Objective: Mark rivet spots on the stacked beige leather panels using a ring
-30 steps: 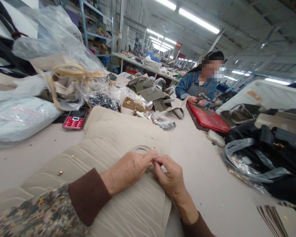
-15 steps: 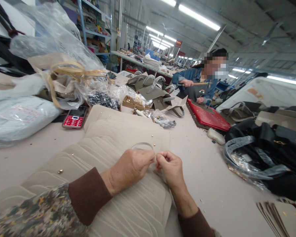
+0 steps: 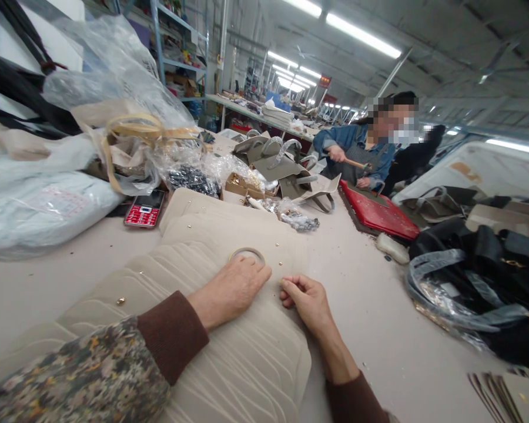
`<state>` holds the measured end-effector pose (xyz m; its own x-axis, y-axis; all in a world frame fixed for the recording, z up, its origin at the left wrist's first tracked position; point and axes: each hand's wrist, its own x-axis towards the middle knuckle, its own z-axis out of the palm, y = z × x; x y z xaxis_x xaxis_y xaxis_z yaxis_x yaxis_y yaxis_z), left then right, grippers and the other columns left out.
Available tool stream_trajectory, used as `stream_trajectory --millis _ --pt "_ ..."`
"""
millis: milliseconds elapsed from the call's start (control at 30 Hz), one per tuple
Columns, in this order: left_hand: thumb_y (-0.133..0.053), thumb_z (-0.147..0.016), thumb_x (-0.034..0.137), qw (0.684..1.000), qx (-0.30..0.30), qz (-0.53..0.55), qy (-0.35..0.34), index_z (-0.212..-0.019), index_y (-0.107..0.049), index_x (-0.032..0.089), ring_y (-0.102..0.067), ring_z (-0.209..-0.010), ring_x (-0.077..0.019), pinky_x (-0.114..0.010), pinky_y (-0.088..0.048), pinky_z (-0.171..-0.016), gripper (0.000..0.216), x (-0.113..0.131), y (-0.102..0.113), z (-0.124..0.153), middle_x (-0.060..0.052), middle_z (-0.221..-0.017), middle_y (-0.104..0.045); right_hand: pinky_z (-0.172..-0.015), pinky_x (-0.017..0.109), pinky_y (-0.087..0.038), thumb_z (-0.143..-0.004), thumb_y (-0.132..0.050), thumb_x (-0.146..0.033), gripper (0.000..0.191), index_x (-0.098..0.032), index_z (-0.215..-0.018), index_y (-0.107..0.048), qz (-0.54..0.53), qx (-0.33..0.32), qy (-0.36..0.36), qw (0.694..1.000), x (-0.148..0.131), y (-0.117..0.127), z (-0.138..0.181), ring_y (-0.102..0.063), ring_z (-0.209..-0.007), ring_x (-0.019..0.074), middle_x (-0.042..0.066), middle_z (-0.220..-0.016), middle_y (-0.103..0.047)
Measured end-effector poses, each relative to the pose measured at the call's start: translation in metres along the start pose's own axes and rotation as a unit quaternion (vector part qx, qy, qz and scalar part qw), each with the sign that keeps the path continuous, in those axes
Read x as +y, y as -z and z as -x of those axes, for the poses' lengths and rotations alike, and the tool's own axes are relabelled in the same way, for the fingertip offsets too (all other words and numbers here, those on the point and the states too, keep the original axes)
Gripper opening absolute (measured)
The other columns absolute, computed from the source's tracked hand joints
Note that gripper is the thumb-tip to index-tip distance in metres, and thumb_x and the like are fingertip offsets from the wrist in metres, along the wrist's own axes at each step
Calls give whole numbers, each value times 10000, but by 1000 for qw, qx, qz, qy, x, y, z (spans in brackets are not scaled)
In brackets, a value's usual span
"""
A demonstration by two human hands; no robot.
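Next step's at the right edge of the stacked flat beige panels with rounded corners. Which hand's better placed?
Right, I'd judge. The right hand is by that edge of the beige panels, in a closed pinch. The left hand lies farther in, at the thin pale ring.

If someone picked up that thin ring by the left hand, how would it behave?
The ring would probably feel light, as its visible band is thin. It likely holds its round shape, since the arc looks even beyond the left hand, which hides the rest. Stood on edge, it might roll, being curved.
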<state>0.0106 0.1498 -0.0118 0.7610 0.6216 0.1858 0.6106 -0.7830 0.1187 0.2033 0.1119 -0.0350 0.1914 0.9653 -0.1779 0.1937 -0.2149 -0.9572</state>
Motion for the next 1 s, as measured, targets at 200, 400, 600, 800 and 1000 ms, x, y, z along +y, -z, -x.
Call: stream_trajectory --millis 200,400,600,800,1000 --pt "-461 -858 62 1000 -23 12 4 -887 -535 192 -546 -683 -218 -324 -376 -595 152 -2 2 1 -45 -768 -588 -470 208 -454 -694 -698 -395 269 -130 -737 -677 30 -50 -32 998 -1 4 4 -547 -453 97 2 -555 -648" --pt "-462 -863 68 999 -29 15 -8 -921 -534 185 -562 -688 -227 -320 -379 -569 149 -1 2 2 -47 -762 -590 -470 208 -368 -750 -611 -281 174 -151 -671 -694 191 -59 34 979 -5 0 11 -521 -481 105 -7 -539 -639" --pt "-459 -861 56 999 -29 14 -14 -925 -525 180 -584 -719 -238 -327 -409 -580 154 -1 0 2 -58 -791 -608 -548 241 -382 -774 -568 -213 193 -181 -633 -696 314 -41 117 941 -14 -9 14 -607 -574 147 7 -594 -686" --pt "-438 -890 77 1000 -21 13 -18 -919 -526 179 -594 -734 -246 -332 -419 -585 138 -1 0 2 -65 -792 -612 -531 252 -401 -791 -619 -281 229 -176 -986 -675 293 -14 93 952 -5 0 15 -586 -506 160 -36 -526 -629" --pt "-448 -853 41 999 -22 11 -22 -909 -525 178 -587 -715 -237 -331 -424 -591 167 -1 1 3 -61 -790 -622 -630 253 -457 -825 -586 -279 160 -193 -784 -715 257 -61 131 956 1 9 22 -651 -663 172 29 -727 -732"
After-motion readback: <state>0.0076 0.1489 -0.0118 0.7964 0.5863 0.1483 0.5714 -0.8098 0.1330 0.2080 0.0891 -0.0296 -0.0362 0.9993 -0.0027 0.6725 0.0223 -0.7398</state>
